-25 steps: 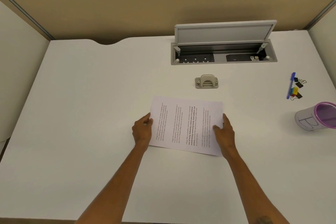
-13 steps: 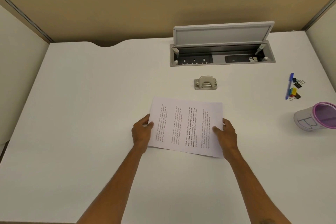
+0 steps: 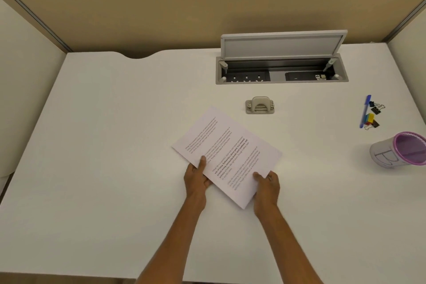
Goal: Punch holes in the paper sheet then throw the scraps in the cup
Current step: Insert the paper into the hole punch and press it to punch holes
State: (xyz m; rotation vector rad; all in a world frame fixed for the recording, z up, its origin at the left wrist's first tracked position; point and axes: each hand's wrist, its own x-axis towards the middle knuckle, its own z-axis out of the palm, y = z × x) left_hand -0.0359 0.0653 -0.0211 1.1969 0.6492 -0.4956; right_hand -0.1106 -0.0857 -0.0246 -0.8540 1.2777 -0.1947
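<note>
Since half a second earlier you had swung the paper sheet (image 3: 227,157) askew just short of the hole punch (image 3: 260,105), left hand (image 3: 196,176) and right hand (image 3: 266,184) fingers pinching its near edges, feeding an edge into the punch probably next.

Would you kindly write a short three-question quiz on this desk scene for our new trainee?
1. True or false: the beige metal hole punch is touching the printed white paper sheet.
2. Which hands hold the sheet? A) left hand only B) right hand only C) both
3. Fill in: the purple-rimmed mesh cup stands at the white desk's ____ edge.

Key: 1 false, they are apart; 2 C; 3 right.
</note>
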